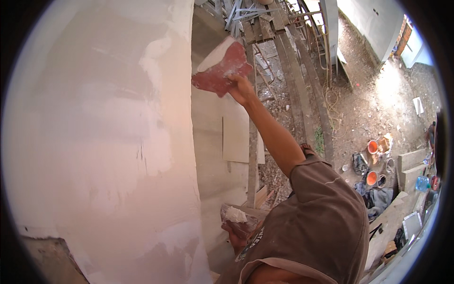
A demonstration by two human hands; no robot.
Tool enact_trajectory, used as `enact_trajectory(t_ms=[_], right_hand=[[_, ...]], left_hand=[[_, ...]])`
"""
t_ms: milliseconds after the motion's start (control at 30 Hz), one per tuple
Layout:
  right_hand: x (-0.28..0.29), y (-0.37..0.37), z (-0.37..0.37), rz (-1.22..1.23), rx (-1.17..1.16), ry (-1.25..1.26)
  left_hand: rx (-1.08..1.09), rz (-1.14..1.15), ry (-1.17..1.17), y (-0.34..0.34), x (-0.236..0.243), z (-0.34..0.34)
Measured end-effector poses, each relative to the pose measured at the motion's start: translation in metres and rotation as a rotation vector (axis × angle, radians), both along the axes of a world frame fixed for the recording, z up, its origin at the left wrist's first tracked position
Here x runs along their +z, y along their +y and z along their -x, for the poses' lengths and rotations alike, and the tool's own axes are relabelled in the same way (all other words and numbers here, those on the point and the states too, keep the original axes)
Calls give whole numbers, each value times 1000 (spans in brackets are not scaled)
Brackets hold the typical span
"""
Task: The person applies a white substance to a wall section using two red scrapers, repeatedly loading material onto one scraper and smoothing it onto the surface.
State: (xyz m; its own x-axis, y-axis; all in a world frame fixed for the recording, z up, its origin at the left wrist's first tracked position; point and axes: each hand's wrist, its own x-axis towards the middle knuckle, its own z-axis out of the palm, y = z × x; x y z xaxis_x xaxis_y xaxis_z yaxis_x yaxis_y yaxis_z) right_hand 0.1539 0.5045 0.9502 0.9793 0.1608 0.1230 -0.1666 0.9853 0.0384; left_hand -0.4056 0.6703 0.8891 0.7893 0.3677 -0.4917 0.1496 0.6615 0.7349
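My right hand [239,87] is raised at the edge of the pale, patchily coated wall [94,118], gripping a red plastic spreader [213,75] with white paste along its upper edge. The spreader is at the wall's vertical edge; I cannot tell whether it touches. Lower down, my left hand [234,239], partly hidden by my shirt, is closed on a reddish board [241,225] carrying a lump of white paste.
Below are wooden planks [293,80], a metal frame [326,57] and rubble-strewn ground [354,109]. Orange-lined buckets [372,178], a blue water bottle [422,183], rags [378,201] and panels [411,222] lie to the right, with part of another person [431,135] at the far edge.
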Motion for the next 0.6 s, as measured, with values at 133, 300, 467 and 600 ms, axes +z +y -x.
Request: enact_trajectory(t_ms=[133, 300, 467, 600], right_hand=[[3, 37, -63, -91, -29, 10], [25, 55, -105, -169, -28, 8], [40, 60, -88, -137, 6, -5], [28, 79, -40, -87, 72, -38]], left_hand=[[40, -89, 64, 0, 13, -5], [138, -151, 140, -20, 12, 4], [219, -177, 190, -42, 15, 17], [242, -156, 187, -44, 6, 25]])
